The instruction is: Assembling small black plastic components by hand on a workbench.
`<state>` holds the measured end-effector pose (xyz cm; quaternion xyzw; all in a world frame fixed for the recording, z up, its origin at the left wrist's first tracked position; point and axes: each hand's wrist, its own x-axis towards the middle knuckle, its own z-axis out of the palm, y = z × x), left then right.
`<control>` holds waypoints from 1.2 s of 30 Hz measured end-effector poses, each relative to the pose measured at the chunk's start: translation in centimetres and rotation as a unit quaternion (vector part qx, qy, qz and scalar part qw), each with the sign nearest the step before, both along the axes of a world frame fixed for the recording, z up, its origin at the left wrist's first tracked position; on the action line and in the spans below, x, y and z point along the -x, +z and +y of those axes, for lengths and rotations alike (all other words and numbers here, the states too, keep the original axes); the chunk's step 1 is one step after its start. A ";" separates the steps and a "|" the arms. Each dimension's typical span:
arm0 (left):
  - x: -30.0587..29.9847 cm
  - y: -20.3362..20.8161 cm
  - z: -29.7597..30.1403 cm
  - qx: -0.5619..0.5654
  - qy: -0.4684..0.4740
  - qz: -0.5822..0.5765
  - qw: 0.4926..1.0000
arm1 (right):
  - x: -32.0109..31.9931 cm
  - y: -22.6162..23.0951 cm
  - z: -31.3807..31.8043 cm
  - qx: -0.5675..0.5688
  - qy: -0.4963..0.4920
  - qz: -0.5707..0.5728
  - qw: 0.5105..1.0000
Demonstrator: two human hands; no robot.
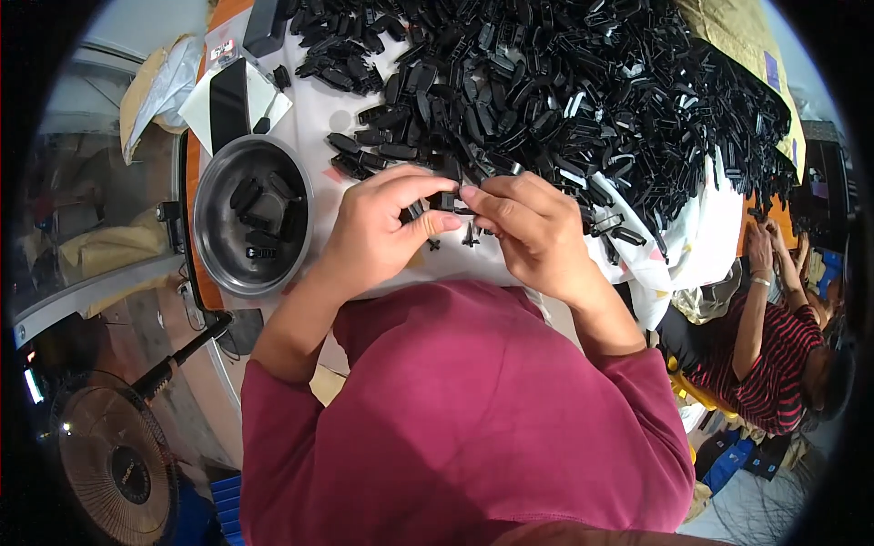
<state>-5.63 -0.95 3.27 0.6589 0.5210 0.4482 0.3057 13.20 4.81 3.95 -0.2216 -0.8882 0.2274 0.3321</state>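
Note:
At the table's near edge, my left hand (378, 227) curls its thumb and forefinger around a small black plastic part (446, 202). My right hand (533, 223) pinches the same part from the other side, its thumb and forefinger meeting close to it. Fingers hide much of the part, so its exact kind cannot be made out. Just beyond both hands spreads a large heap of black plastic parts (492, 82). A few tiny dark pieces (470, 235) lie on the white cloth beneath my hands.
Left of my hands stands a steel bowl (208, 232) with several black parts inside. Behind it lie a phone (229, 105) and white paper (197, 111). A floor fan (118, 464) is at lower left. A person in a striped shirt (774, 364) works at the right.

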 end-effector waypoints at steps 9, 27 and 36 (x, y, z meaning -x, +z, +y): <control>-3.4 -2.8 -0.9 0.238 0.107 -0.577 0.774 | 1.6 -3.1 -2.6 0.117 -0.136 0.120 0.976; 1.9 -5.1 2.1 0.040 0.240 0.303 0.921 | 6.8 -7.8 2.4 -0.097 -0.273 -0.175 0.941; 1.4 -5.7 3.1 0.084 0.198 0.430 0.877 | 6.9 -7.6 2.6 -0.107 -0.272 -0.199 0.935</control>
